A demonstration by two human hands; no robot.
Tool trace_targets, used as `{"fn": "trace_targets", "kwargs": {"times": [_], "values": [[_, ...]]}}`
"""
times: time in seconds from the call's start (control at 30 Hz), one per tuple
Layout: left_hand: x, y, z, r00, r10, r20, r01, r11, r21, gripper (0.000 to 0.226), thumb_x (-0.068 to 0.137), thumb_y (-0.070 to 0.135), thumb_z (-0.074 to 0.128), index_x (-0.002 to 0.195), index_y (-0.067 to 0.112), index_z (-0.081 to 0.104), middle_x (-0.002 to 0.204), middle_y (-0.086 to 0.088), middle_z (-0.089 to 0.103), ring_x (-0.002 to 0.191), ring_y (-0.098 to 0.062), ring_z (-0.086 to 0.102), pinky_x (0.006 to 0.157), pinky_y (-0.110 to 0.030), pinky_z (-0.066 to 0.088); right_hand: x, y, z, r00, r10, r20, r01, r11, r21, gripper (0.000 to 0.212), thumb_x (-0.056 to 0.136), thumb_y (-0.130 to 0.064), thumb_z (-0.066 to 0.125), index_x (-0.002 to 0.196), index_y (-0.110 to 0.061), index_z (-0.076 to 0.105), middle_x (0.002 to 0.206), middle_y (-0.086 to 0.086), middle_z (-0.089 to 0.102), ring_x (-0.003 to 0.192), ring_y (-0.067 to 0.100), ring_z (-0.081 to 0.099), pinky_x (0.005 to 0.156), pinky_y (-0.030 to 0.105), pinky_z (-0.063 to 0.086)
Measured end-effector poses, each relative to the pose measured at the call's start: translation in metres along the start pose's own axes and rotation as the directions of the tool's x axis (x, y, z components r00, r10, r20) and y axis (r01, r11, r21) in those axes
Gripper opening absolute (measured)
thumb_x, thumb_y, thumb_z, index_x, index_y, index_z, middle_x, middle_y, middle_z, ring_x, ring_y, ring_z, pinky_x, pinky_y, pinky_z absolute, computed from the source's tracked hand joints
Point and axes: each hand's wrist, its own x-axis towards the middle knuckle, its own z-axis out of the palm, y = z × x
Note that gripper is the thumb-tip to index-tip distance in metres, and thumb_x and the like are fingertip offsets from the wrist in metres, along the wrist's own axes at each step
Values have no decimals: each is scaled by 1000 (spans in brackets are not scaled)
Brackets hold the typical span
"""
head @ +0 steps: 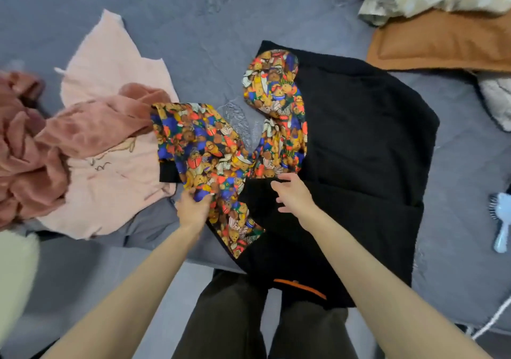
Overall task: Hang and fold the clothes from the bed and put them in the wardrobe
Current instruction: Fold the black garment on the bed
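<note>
Currently the jacket point(359, 137) lies flat on the bed point(221, 27), long axis away from the person. Left grip point(193, 206) holds the sleeve point(199, 148), which extends to the left; right grip point(293, 195), fingers spread, rests on the black body beside it

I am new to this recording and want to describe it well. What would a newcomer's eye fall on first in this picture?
The eye goes first to the black jacket in the middle of the grey bed, with its bright teddy-bear print. The left hand grips the printed part, while the right hand rests open on the black cloth. To the left lie a pale pink sweater and a crumpled rose garment.
</note>
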Motion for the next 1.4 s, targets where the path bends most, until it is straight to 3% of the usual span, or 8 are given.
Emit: {"fn": "trace_targets", "kwargs": {"times": [0.17,0.3,0.43,0.6,0.8,1.03,1.13,1.4], "values": [[39,-4,-1,995,66,-76,-74,991,-111,91,78,28,79,144,5,22,139,-13,35,128,-27,38,107,-33,30,36,-29,17,960,-278,-10,265,926,-268,27,98,-20,46,124,-24,54,105,-3,59,86,16,60,79,38,53],[61,2,10,991,133,7,-127,958,-256,57,79,32,78,121,8,48,116,-5,58,105,-19,56,86,-28,46,80,-46,30,930,-366,19,325,798,-507,38,92,-11,44,124,-28,54,85,0,62,71,20,57,61,31,43],[61,5,13,975,197,104,-150,925,-350,21,88,40,66,85,21,59,75,8,60,68,-5,55,53,-10,42,111,-45,42,952,-298,67,259,670,-695,56,87,-7,45,137,-32,44,111,13,62,89,33,61,72,36,50],[48,-23,-25,948,299,-109,-318,877,-361,25,96,35,55,73,34,46,75,10,54,66,4,49,65,-14,39,113,-42,68,932,-330,151,319,548,-773,29,95,-14,47,121,-13,59,119,18,64,113,38,56,88,38,43],[27,-78,-77,898,12,-441,-283,783,-555,28,97,37,52,87,11,50,77,0,47,76,-12,46,70,-23,38,69,-57,132,694,-633,343,638,321,-699,20,89,-3,49,105,-1,61,100,20,59,97,35,54,79,39,39],[29,-133,-97,921,-154,-357,-84,818,-568,29,98,32,53,87,5,61,83,-8,59,81,-27,57,76,-43,48,57,-41,178,779,-437,449,625,482,-614,48,92,-2,46,138,-14,38,121,14,59,102,33,59,81,36,46],[39,-137,-98,937,-185,-295,-17,822,-569,31,96,17,54,126,10,54,112,-8,59,97,-19,57,89,-38,49,58,-35,169,801,-408,437,598,547,-585,57,94,0,43,144,-20,24,121,13,58,82,27,61,63,35,46],[63,-76,-106,847,82,-525,-269,918,-291,71,88,30,64,148,17,27,148,-5,33,138,-18,26,112,-32,20,54,-58,142,775,-589,228,605,589,-535,26,99,-9,38,104,-22,61,108,-2,56,84,9,52,71,23,34]]}}
